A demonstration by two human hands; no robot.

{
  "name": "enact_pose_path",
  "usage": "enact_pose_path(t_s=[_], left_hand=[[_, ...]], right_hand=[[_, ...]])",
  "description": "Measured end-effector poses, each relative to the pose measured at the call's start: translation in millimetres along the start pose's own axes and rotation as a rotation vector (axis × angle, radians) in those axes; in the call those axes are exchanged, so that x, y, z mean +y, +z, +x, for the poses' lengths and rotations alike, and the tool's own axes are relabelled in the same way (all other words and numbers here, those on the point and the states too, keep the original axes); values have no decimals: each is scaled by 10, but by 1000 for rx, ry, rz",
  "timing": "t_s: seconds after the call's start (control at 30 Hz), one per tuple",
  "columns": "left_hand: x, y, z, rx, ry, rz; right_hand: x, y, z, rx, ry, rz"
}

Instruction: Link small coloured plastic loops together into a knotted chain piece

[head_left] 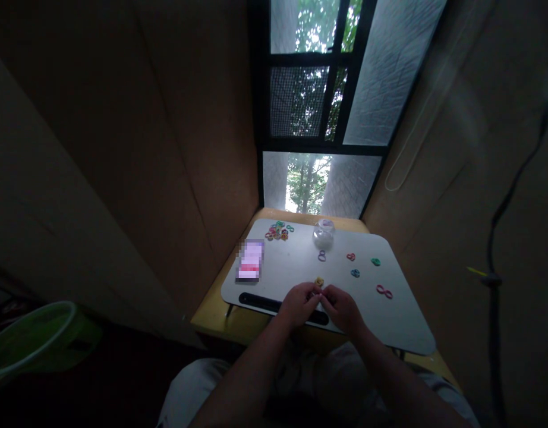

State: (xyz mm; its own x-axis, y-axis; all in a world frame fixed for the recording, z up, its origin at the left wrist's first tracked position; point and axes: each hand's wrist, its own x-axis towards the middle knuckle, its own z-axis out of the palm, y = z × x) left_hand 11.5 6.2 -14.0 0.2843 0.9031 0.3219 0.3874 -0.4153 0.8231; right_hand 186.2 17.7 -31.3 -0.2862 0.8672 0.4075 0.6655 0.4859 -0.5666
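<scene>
My left hand [299, 304] and my right hand [342, 306] meet at the front edge of the white folding table [283, 264]. Their fingertips pinch a small pinkish piece [319, 294], mostly hidden by the fingers. Just beyond them lies a yellow loop piece [319, 281]. Farther back is a lilac figure-eight piece [321, 255]. To the right lie a red piece [350, 257], a blue piece [355, 273], a green piece [375, 261] and a pink figure-eight piece [384, 292]. A pile of several coloured loops [277, 231] sits at the back left.
A lit phone [250, 260] lies at the table's left side. A clear round container [323, 235] stands at the back. The black slot [260, 302] runs along the front edge. On the floor at left is a green basin [37, 339]; a dark cable [492, 255] hangs at right.
</scene>
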Motion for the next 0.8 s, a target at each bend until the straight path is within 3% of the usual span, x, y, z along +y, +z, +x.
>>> enact_pose_path(t_s=[0.43,0.8], left_hand=[[26,-8,1,-35,-13,2],[27,40,4,5,-34,96]], right_hand=[[13,3,6,-8,4,4],[-15,-5,7,12,-9,-22]])
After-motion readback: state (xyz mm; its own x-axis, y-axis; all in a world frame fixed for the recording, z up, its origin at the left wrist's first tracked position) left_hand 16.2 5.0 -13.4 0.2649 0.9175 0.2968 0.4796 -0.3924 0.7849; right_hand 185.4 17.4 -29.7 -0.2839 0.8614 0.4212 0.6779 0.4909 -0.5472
